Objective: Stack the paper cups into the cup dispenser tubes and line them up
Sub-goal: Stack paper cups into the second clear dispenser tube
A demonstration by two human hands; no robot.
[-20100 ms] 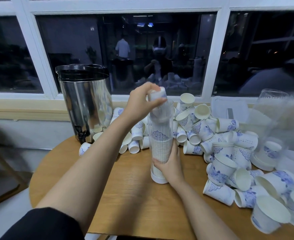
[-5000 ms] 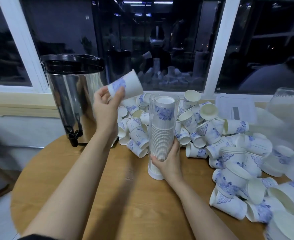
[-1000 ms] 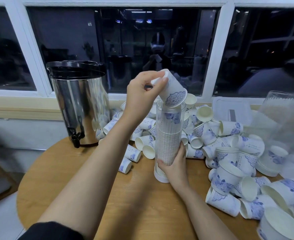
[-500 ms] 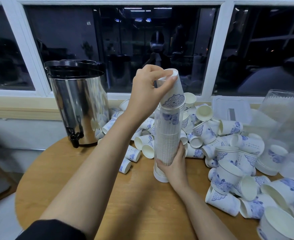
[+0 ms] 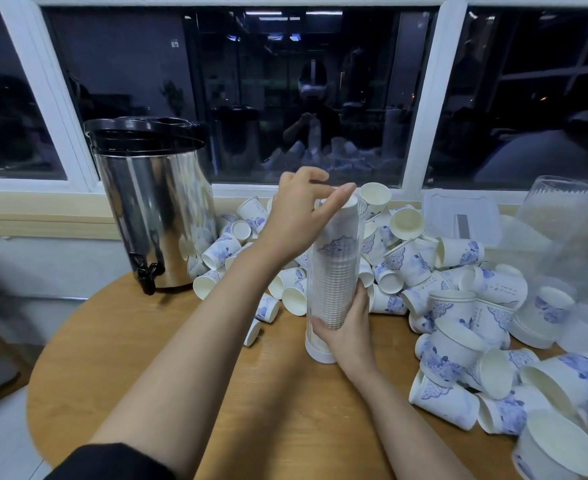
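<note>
Left hand (image 5: 299, 209) is pinching the top cup (image 5: 341, 242), now sitting in the dispenser tube (image 5: 332, 289) mouth. Right hand (image 5: 349, 327) is gripping the tube low, steadying it on the table (image 5: 216, 375). Pressing straight down with the tube upright is probably seating it best.

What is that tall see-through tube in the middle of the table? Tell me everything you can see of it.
The tube is a tall, clear plastic cylinder standing upright on a white base on the round wooden table. Nested upside-down paper cups, white with blue patterns, fill it almost to the mouth. The right hand grips its lower part, and the left hand holds the top cup at the mouth. Loose cups lie behind it and to its right.
</note>
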